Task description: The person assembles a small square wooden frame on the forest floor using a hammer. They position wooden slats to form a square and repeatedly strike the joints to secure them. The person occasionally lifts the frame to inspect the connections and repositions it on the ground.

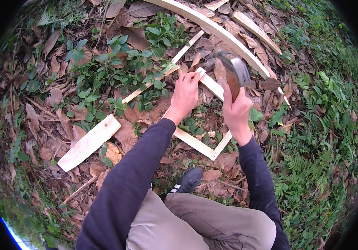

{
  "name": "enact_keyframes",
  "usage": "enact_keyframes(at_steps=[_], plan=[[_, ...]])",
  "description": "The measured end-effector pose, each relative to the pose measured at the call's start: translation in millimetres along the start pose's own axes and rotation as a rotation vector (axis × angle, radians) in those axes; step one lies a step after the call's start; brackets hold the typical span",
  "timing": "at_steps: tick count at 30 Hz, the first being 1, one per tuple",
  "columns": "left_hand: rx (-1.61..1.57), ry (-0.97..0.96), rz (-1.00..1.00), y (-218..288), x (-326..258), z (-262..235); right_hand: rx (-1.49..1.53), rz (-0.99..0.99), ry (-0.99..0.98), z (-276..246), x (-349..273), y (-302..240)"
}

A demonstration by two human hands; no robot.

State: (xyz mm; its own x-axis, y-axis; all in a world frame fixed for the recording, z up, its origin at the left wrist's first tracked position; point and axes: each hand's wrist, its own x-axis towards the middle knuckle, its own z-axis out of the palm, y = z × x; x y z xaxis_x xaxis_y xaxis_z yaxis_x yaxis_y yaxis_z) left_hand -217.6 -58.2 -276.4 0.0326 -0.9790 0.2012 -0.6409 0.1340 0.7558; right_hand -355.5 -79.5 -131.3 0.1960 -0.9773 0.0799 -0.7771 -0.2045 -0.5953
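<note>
One hammer [234, 68], metal head over a brown wooden handle, is standing raised right of upper centre, the right hand [237, 109] closing firmly round its grip. One left hand [185, 96], fingers bunched, is resting at the upper corner of a wooden frame [193, 143]; whether the fingertips are pinching anything small, one cannot tell. The frame, of pale strips, is lying at the centre, its lower corner pointing toward the bottom edge. One broad pale board [90, 141] is lying left of centre; one thin strip [188, 46] is slanting through the upper middle, partly under green plants [122, 50]. One long strip [225, 35] is sweeping across the upper right, one shorter piece [256, 31] lying beyond it. One dark shoe [190, 180] is showing below centre. Brown leaves [227, 160] are covering much of the ground.
</note>
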Motion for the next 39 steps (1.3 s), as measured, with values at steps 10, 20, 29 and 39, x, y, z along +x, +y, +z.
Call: enact_keyframes(at_steps=[10,20,29,39], plan=[[0.002,0.004,0.002,1,-1,-3,0.055,-0.050,0.143,3,3,4],[-0.046,-0.056,0.034,-3,2,-13,0.014,0.241,-0.012,-7,-29,-3],[0.171,-0.151,-0.183,-2,-22,-23,0.050,0.602,-0.196,-14,-85,29],[0.081,-0.410,-0.394,0,-11,-46,0.165,0.413,-0.140,-9,-96,10]])
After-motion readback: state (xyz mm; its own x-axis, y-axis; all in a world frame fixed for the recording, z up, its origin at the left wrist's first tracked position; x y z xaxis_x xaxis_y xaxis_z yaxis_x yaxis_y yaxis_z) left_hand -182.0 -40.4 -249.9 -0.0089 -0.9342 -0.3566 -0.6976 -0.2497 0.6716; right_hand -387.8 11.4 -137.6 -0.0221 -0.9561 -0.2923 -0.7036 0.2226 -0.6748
